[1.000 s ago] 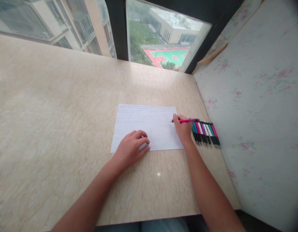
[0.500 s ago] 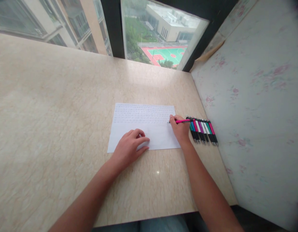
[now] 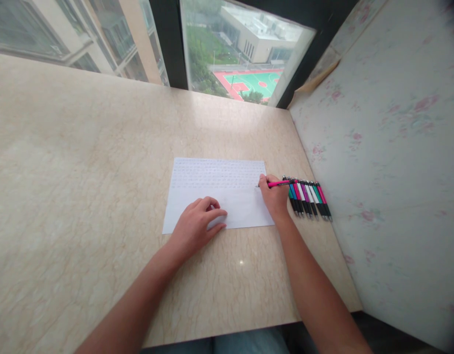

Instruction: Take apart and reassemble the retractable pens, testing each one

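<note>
A white sheet of paper (image 3: 241,209) lies on the marble-patterned surface, its upper part covered with several rows of small handwriting. My right hand (image 3: 274,196) is closed around a pink and black pen (image 3: 280,183). The pen's tip points left and meets the paper near its right edge, at the end of the lowest written row. On the lower left part of the sheet rests my left hand (image 3: 201,220), fingers loosely curved and apart, holding nothing.
Several pens (image 3: 308,199) in different colours lie side by side just right of my right hand. Beyond them rises a flower-patterned wall (image 3: 389,172). A dark-framed window (image 3: 249,54) borders the far side of the marble-patterned surface (image 3: 83,172).
The view has shifted very slightly. My right hand and the pen stay almost in place at the end of the row, and my left hand keeps its position on the paper.
</note>
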{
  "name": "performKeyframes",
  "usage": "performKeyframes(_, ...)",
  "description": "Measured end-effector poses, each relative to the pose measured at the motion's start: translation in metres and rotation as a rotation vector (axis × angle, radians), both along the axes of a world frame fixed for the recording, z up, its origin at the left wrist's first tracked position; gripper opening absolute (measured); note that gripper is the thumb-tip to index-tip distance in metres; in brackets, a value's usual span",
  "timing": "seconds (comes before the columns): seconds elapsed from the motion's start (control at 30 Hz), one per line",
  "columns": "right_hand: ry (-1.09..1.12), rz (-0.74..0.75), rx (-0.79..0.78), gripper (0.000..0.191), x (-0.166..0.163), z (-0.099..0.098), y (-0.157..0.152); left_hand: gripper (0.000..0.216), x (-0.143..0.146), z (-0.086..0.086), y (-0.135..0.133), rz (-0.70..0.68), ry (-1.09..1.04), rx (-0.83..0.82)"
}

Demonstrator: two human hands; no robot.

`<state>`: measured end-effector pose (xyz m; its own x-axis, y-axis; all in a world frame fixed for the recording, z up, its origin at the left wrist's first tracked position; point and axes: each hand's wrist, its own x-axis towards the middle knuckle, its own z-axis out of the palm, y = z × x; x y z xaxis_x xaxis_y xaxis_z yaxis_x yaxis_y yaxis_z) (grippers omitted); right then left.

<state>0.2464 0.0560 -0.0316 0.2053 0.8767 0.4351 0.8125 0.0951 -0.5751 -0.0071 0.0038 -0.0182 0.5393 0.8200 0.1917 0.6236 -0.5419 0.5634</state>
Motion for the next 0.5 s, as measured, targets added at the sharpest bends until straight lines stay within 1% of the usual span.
performKeyframes(0.5, 0.014, -0.003, -0.013, 0.043, 0.0011, -0.0006, 0.0003, 0.017, -0.0005, -0.0004, 0.0002, -0.007, 0.012, -0.011)
